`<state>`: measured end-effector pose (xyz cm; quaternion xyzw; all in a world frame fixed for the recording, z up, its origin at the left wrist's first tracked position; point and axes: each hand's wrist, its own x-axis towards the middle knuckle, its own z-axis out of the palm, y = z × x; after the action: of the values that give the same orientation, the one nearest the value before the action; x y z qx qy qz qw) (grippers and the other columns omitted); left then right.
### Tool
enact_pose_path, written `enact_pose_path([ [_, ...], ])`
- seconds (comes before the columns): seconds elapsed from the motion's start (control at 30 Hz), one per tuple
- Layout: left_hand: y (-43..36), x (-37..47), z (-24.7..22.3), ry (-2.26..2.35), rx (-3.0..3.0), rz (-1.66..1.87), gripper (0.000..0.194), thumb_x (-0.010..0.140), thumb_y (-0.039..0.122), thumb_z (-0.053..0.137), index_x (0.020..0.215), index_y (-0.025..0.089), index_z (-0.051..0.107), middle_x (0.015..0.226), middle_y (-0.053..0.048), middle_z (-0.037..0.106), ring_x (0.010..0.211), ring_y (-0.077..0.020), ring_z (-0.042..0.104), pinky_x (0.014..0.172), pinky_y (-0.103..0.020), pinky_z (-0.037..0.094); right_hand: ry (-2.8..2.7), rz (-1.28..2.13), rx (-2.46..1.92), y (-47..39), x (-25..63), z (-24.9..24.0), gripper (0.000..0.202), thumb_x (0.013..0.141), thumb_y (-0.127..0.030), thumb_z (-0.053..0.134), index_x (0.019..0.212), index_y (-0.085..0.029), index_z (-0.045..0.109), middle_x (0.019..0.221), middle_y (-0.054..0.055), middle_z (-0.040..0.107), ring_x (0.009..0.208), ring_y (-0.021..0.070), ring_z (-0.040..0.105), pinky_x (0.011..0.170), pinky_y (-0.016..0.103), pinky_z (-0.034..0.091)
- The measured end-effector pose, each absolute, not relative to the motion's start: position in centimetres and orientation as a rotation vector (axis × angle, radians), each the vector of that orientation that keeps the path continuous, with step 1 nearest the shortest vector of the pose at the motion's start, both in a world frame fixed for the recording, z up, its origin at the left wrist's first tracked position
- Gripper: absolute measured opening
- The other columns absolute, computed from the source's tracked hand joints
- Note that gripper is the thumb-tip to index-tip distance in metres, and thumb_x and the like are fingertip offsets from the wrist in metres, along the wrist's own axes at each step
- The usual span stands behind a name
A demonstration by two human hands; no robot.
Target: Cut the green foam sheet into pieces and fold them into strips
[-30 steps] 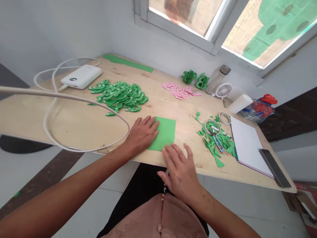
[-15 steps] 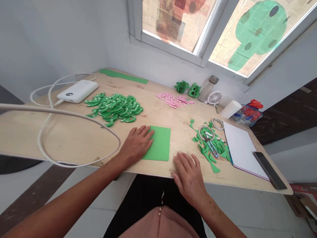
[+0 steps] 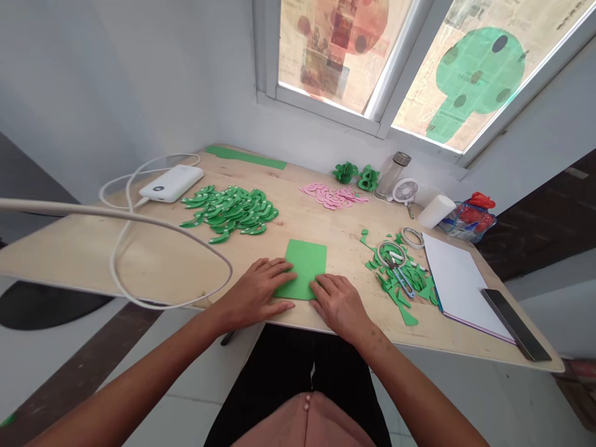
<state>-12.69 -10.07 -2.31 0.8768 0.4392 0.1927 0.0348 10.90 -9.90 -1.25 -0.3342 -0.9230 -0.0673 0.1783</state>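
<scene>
A green sheet of paper [image 3: 305, 261] lies flat near the table's front edge. My left hand [image 3: 261, 288] rests on its left side, palm down, with the fingers stretched out and the thumb apart. At its lower right corner, my right hand [image 3: 339, 304] lies flat with fingertips on the paper's edge. To the left sits a heap of curved green paper cutouts [image 3: 233, 210] with pale spots. On the right, scissors [image 3: 400, 277] with blue handles lie on green paper scraps [image 3: 407, 315], beside a roll of tape [image 3: 392, 254].
A white power bank [image 3: 172, 183] with a looping cable [image 3: 223, 257] is on the left. Pink cutouts [image 3: 333, 195], green paper flowers [image 3: 345, 172], a bottle [image 3: 393, 174] and a small fan [image 3: 405, 190] stand behind. White paper [image 3: 459, 285] and a phone [image 3: 514, 323] lie right.
My right hand has moved left onto the paper's right corner. My left hand has slid down toward the paper's lower left, its thumb now spread out. The camera view has shifted slightly.
</scene>
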Motion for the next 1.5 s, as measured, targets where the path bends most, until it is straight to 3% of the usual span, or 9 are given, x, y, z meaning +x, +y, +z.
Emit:
enact_pose_path([
  [0.1,-10.6,-13.0,-2.2,1.29,2.621,0.638,0.043,0.082,0.041,0.06,0.122,0.024,0.06,0.134,-0.01,0.058,0.128,-0.0286,0.047,0.105,-0.047,0.037,-2.569,-0.157,-0.923,-9.6,11.1,-1.4,0.012,0.092,-0.019,0.054,0.096,-0.017,0.065,0.098,0.011,0.071,0.093,0.0236,0.064,0.082,0.037,0.047],
  [0.27,-10.9,-12.6,-2.3,1.265,2.443,0.902,0.027,0.089,0.026,0.044,0.104,0.021,0.066,0.113,-0.007,0.069,0.115,-0.0222,0.058,0.099,-0.04,0.044,-2.454,-0.025,-0.939,-10.2,11.5,-1.1,0.024,0.096,-0.02,0.044,0.084,-0.018,0.064,0.076,0.006,0.07,0.074,0.0187,0.065,0.072,0.032,0.048],
  [0.4,-12.3,-12.1,-2.0,1.302,2.36,0.947,0.028,0.093,0.028,0.038,0.102,0.021,0.064,0.102,-0.005,0.071,0.098,-0.0164,0.065,0.088,-0.03,0.051,-2.311,0.222,-0.953,-11.6,12.3,-0.8,0.02,0.094,-0.027,0.05,0.109,-0.019,0.06,0.094,0.007,0.072,0.088,0.0184,0.067,0.079,0.031,0.051],
  [0.47,-13.1,-11.9,-1.6,1.299,2.285,0.958,0.028,0.094,0.031,0.039,0.101,0.022,0.064,0.097,-0.004,0.072,0.094,-0.0154,0.065,0.084,-0.028,0.051,-2.194,0.485,-0.98,-11.9,12.7,-0.9,0.04,0.088,-0.031,0.058,0.126,-0.021,0.051,0.107,0.008,0.07,0.099,0.0201,0.065,0.086,0.034,0.05],
  [0.57,-14.1,-11.7,-0.9,1.291,2.163,0.947,0.026,0.092,0.032,0.042,0.099,0.023,0.066,0.093,-0.002,0.072,0.094,-0.0164,0.065,0.084,-0.028,0.05,-2.104,0.736,-1.073,-11.7,12.9,-1.1,0.029,0.086,-0.03,0.059,0.115,-0.023,0.06,0.101,0.006,0.071,0.095,0.021,0.065,0.086,0.036,0.049],
  [0.63,-14.4,-11.6,-0.6,1.299,2.062,0.927,0.026,0.091,0.034,0.045,0.1,0.023,0.066,0.095,-0.002,0.071,0.093,-0.0169,0.065,0.083,-0.027,0.051,-2.103,0.761,-1.124,-11.5,12.8,-1.2,0.014,0.088,-0.029,0.055,0.094,-0.022,0.066,0.088,0.004,0.071,0.086,0.02,0.065,0.081,0.033,0.048],
  [0.77,-14.6,-11.6,-1.0,1.337,1.842,0.945,0.025,0.089,0.039,0.049,0.097,0.023,0.067,0.095,-0.002,0.071,0.089,-0.0167,0.065,0.078,-0.026,0.051,-2.076,0.764,-1.159,-11.5,12.3,-1.5,0.02,0.09,-0.031,0.052,0.078,-0.021,0.064,0.071,0.002,0.065,0.072,0.0182,0.06,0.071,0.029,0.045],
  [1.3,-14.2,-10.4,-2.2,1.732,1.792,1.102,0.023,0.089,0.041,0.046,0.083,0.024,0.06,0.08,0.0,0.065,0.08,-0.0181,0.061,0.074,-0.031,0.05,-1.773,0.879,-1.416,-12.2,11.1,-1.7,0.021,0.09,-0.033,0.049,0.074,-0.02,0.055,0.068,0.0,0.055,0.067,0.0162,0.051,0.062,0.027,0.04],
  [1.5,-13.7,-9.5,-2.4,1.859,1.869,1.122,0.022,0.092,0.034,0.046,0.106,0.024,0.058,0.081,-0.001,0.066,0.085,-0.0207,0.061,0.083,-0.038,0.049,-1.742,0.804,-1.456,-12.4,10.7,-1.9,0.017,0.089,-0.032,0.05,0.077,-0.02,0.057,0.069,0.002,0.059,0.068,0.0177,0.055,0.063,0.028,0.041],
])
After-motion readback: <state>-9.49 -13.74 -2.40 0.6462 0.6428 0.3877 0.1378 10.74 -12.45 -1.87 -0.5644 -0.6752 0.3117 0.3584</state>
